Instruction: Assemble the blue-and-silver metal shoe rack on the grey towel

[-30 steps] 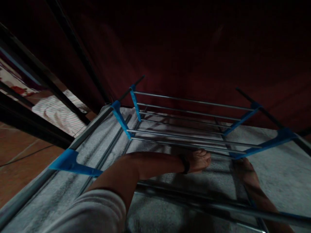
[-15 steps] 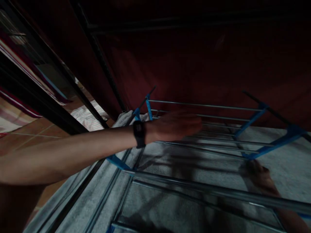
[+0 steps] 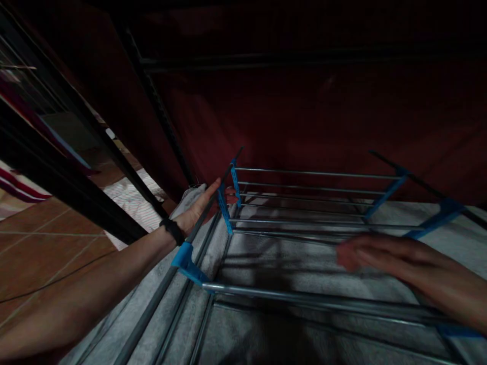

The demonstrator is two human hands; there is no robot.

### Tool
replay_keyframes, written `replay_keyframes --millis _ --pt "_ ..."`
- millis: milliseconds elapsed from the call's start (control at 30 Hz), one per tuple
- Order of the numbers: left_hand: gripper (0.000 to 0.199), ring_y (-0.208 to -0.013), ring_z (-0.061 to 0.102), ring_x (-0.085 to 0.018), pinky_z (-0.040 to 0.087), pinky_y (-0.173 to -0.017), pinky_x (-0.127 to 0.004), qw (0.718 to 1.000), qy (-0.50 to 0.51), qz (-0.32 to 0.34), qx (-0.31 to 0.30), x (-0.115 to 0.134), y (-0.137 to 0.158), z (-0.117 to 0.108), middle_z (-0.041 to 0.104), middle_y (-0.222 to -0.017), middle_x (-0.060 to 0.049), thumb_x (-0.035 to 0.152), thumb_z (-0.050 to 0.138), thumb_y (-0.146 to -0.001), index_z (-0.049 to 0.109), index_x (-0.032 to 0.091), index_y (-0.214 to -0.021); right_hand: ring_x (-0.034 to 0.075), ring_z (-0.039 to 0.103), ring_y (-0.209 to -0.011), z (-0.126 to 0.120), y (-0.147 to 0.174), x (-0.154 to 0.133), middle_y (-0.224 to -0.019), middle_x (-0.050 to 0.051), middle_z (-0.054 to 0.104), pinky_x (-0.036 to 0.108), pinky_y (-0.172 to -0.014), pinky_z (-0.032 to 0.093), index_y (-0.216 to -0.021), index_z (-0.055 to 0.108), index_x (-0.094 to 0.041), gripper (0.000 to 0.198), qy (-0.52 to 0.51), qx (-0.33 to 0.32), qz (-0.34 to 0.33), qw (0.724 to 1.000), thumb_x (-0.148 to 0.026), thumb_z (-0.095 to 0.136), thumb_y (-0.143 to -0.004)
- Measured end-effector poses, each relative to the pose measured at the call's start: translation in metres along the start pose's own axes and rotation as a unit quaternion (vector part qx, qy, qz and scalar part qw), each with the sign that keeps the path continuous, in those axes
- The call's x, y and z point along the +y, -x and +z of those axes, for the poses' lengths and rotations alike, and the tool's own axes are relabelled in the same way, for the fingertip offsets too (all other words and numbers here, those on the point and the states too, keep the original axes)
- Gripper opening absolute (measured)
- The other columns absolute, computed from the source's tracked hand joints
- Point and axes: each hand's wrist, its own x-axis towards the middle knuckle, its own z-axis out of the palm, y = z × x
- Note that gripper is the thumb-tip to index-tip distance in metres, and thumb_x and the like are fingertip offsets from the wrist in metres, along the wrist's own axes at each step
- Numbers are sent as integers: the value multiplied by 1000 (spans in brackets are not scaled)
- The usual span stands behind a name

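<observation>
A rack of thin metal tubes (image 3: pixel 315 175) with blue plastic brackets (image 3: pixel 224 208) stands on a grey cloth (image 3: pixel 281 253). My left hand (image 3: pixel 205 205), with a dark band on its wrist, is closed around the rack's left side pole beside a blue bracket. Its thumb lies along the near side, and its fingertips show past the bracket. Over the right part of the rack hovers my right hand (image 3: pixel 380 253), blurred, fingers pointing left. Nothing can be made out in it, and whether it touches a tube is unclear.
A dark red cloth (image 3: pixel 297 116) hangs behind the rack. Black metal frame bars (image 3: pixel 72 177) slant along the left. Beyond them lie a striped white cloth (image 3: pixel 131 200) and a thin cable on the tiled floor (image 3: pixel 45 248).
My left hand has drawn back leftward from above the tubes and taken hold of the left pole. My right hand has risen from low on the right to above the rack.
</observation>
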Motion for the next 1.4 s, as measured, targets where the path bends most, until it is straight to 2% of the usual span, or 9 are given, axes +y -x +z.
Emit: replay_keyframes --millis 67,167,300,400,567,767,1100,1200,1400 --pt "65 -105 66 -33 52 -94 -47 999 24 25 -28 -12 1 -1 75 -91 -14 71 48 -92 69 12 -107 28 68 -115 12 -65 -22 -120 5 74 43 -96 58 -123 70 -33 39 -5 -41 -3 999 -51 45 -99" --pt "57 -108 66 -30 50 -99 -44 995 56 82 -16 -40 -1 -9 75 -96 -10 67 47 -93 66 17 -113 28 62 -125 62 -136 -33 -137 10 66 44 -108 50 -131 66 -23 39 76 -81 -78 991 -32 48 -97" --pt "42 -111 66 -30 47 -105 -46 994 30 88 50 -75 -5 -18 75 -104 -10 47 59 -87 65 18 -117 29 62 -125 133 -175 -17 -138 16 64 42 -108 48 -140 59 -16 47 193 -143 -89 967 -27 55 -95" --pt "34 -115 64 -33 43 -111 -48 991 -66 101 58 -81 -4 -21 74 -112 -12 39 60 -81 70 19 -107 28 65 -120 157 -185 -7 -135 17 66 42 -103 50 -139 60 -15 43 234 -163 -73 956 -22 46 -99" --pt "33 -121 60 -35 39 -115 -47 960 -221 150 83 -76 7 -18 73 -116 -8 45 64 -83 70 23 -106 28 67 -118 144 -194 -9 -133 17 67 40 -98 52 -134 63 -16 38 236 -145 -100 956 -25 46 -101" --pt "27 -111 63 -36 44 -110 -47 954 -232 180 52 -63 20 -6 73 -103 -6 47 66 -84 68 26 -100 30 69 -114 119 -196 -24 -131 18 68 41 -95 54 -132 63 -16 38 269 -118 -100 951 -26 41 -103" --pt "22 -126 55 -36 46 -109 -47 954 -222 199 40 -66 18 -6 68 -108 -6 41 65 -87 63 26 -102 26 70 -111 120 -193 -18 -122 14 73 35 -94 53 -122 69 -19 31 217 -151 -135 955 -27 47 -102" --pt "21 -121 58 -36 45 -109 -49 952 -231 196 40 -70 14 -10 68 -105 -6 43 66 -86 63 26 -99 28 70 -111 119 -194 -17 -122 14 73 37 -93 54 -123 69 -19 31 211 -154 -128 957 -28 48 -101" --pt "28 -123 56 -34 36 -118 -50 940 -260 220 30 -67 13 -11 68 -117 -7 42 67 -86 63 25 -108 27 68 -116 119 -193 -18 -126 14 72 37 -97 52 -127 67 -19 34 196 -156 -141 958 -26 47 -101"
